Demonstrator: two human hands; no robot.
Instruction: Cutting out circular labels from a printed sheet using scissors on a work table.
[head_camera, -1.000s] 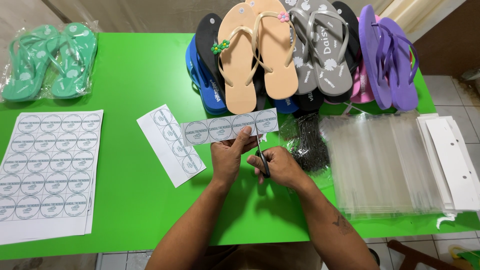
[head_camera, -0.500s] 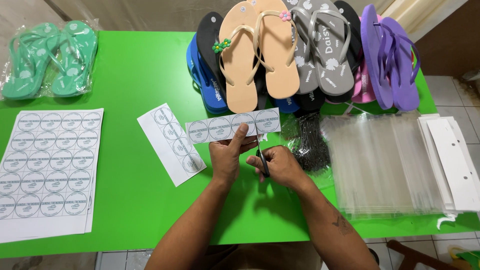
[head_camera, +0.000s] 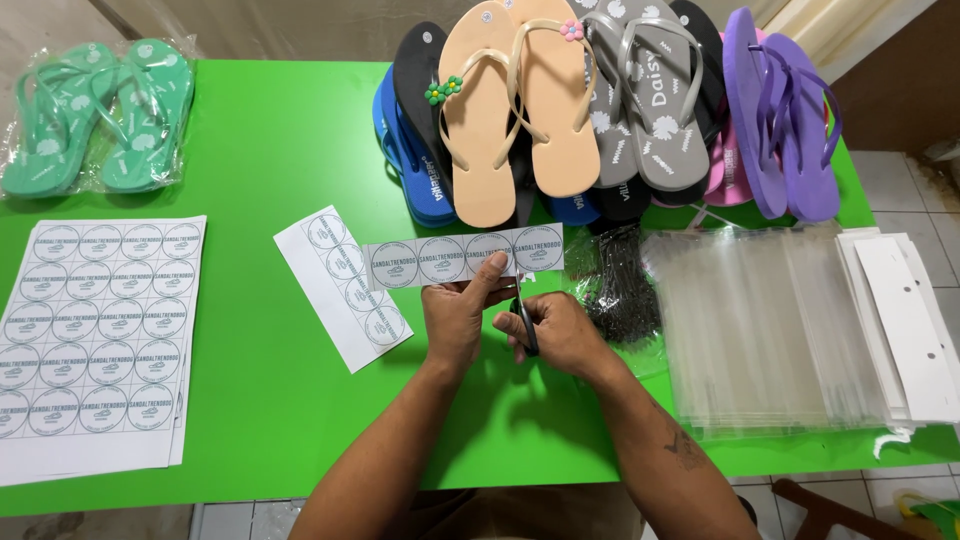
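Note:
My left hand (head_camera: 458, 318) pinches a white paper strip (head_camera: 440, 260) printed with a row of round labels, holding it flat above the green table (head_camera: 250, 150). My right hand (head_camera: 556, 330) grips black-handled scissors (head_camera: 524, 318), whose blades point up at the strip's lower edge near its right end. A second strip of round labels (head_camera: 340, 285) lies on the table just left of my left hand.
A stack of label sheets (head_camera: 95, 330) lies at the left. Green flip-flops in a clear bag (head_camera: 95, 115) sit at the far left. Several flip-flops (head_camera: 600, 100) are piled at the back. Clear bags (head_camera: 770, 320), white card headers (head_camera: 905, 320) and black ties (head_camera: 615, 290) lie right.
The strip and both hands stay almost in place; the scissors have shifted slightly along the strip's lower edge.

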